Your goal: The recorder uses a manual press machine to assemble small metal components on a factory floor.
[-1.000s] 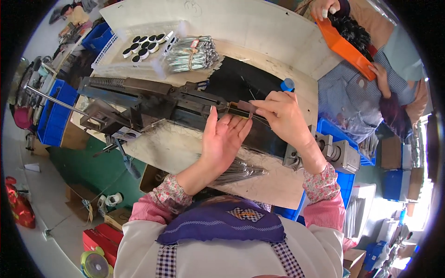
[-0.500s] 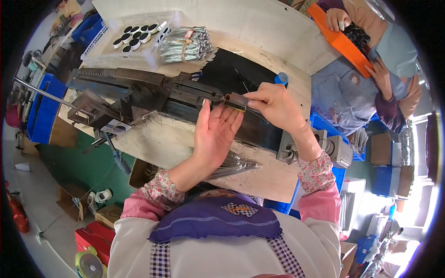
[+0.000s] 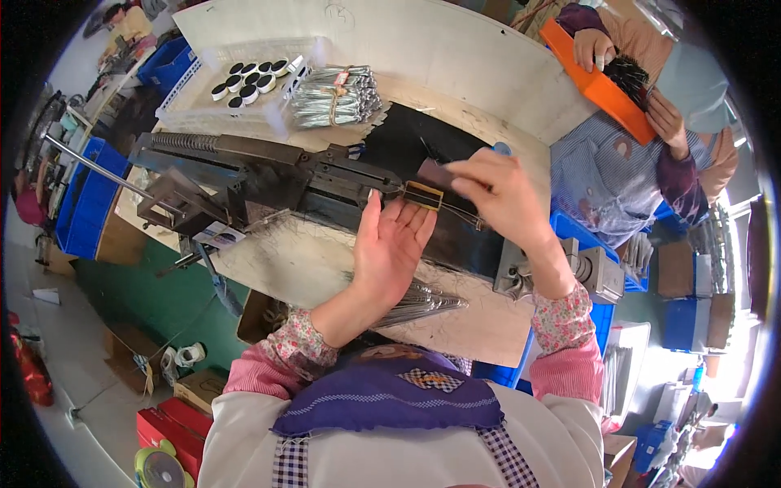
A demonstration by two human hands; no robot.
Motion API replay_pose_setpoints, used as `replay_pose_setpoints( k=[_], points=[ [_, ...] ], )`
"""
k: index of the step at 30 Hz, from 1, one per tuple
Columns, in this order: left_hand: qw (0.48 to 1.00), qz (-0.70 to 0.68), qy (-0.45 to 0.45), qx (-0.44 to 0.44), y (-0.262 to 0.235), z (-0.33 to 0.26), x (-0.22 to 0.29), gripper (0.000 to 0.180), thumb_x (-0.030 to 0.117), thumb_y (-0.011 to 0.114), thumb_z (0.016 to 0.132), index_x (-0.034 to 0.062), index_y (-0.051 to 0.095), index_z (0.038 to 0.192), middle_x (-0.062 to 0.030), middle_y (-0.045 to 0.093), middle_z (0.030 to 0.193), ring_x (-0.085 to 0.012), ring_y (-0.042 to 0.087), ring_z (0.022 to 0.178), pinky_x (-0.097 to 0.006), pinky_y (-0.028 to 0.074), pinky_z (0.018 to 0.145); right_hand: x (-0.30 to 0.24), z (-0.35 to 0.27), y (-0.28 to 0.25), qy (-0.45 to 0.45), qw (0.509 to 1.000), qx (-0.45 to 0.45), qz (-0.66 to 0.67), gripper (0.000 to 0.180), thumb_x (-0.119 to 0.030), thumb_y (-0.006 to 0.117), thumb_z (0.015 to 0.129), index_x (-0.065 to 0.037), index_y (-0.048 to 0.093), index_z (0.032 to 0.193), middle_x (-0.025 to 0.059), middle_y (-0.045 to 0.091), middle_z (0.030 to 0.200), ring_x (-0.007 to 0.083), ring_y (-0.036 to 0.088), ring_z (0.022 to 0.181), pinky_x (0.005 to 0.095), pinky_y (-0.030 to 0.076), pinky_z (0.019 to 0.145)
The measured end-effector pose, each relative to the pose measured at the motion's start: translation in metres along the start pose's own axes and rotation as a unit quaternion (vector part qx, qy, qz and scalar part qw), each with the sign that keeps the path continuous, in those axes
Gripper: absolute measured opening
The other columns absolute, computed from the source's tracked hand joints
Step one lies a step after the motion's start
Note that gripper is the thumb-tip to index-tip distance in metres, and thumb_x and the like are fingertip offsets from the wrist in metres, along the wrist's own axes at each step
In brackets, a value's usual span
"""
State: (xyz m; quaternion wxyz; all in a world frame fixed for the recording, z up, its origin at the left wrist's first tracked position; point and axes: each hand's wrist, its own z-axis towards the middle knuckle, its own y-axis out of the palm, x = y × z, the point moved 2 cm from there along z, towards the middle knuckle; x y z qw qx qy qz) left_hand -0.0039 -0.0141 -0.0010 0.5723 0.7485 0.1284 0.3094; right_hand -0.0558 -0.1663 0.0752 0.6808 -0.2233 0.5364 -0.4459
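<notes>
My left hand [image 3: 392,248] lies flat with fingers apart against the front of a long dark metal machine [image 3: 268,175] on the workbench, fingertips at a small brass-framed slot [image 3: 424,195]. My right hand [image 3: 498,198] is closed on thin dark rods [image 3: 455,210] and a dark flat piece at that slot. A pile of thin silvery rods [image 3: 423,299] lies on the bench below my left wrist.
Bundled silver rods [image 3: 333,96] and a white tray of round black parts [image 3: 248,80] sit at the back of the bench. Across it a person handles dark pieces in an orange tray [image 3: 590,77]. Blue crates [image 3: 81,203] stand left; a grey motor [image 3: 598,272] sits right.
My right hand has shifted right along the machine, drawing the thin rods with it. My left hand stays flat at the slot.
</notes>
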Motion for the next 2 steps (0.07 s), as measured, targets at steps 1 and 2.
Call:
replay_pose_setpoints(
  k=[1, 2],
  points=[
    [1.000, 0.006, 0.002, -0.005, -0.0009, 0.0001, 0.0002, 0.066, 0.051, 0.037, 0.096, -0.0069, 0.039, 0.127, -0.0164, 0.045, 0.130, -0.0249, 0.041, 0.125, -0.036, 0.030, 0.111, -0.0071, 0.0009, -0.0077, 0.041, 0.996, 0.041, 0.064, 0.017, -0.010, 0.065, 0.079, -0.009, 0.071, 0.095, 0.0118, 0.062, 0.080, 0.0219, 0.061, 0.077, 0.0386, 0.039, 0.084],
    [0.999, -0.034, 0.003, -0.026, -0.0052, -0.0006, -0.0028, 0.059, 0.047, 0.040, 0.096, -0.0037, 0.041, 0.126, -0.0138, 0.048, 0.127, -0.0215, 0.046, 0.121, -0.033, 0.033, 0.108, -0.0081, -0.0035, -0.0055, 0.045, 0.996, 0.038, 0.067, 0.017, -0.010, 0.065, 0.079, -0.009, 0.071, 0.095, 0.0118, 0.062, 0.080, 0.0219, 0.061, 0.077, 0.0386, 0.039, 0.084]
  ],
)
